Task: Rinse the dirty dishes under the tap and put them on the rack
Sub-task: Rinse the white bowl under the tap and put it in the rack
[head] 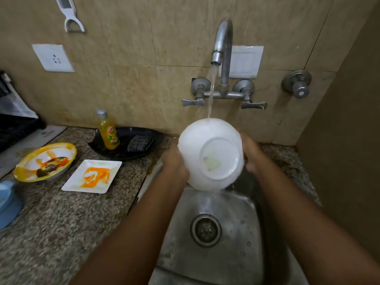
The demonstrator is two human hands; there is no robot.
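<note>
1. Left hand (174, 161) and right hand (251, 154) grip a white bowl (210, 154), base toward the camera, under the running tap (221, 48) above the sink (226, 254).
2. Two stained plates (67, 165) wait on the counter (61, 223).

Home kitchen: steel sink (232, 239) under wall-mounted tap (223, 48), granite counter (61, 223), tiled wall (127, 48), dish soap bottle (108, 131), scrubber (136, 143), food-smeared plates (44, 161).

Bowl (210, 154) under tap (223, 41), over sink (242, 233), plates (92, 175) left
</note>
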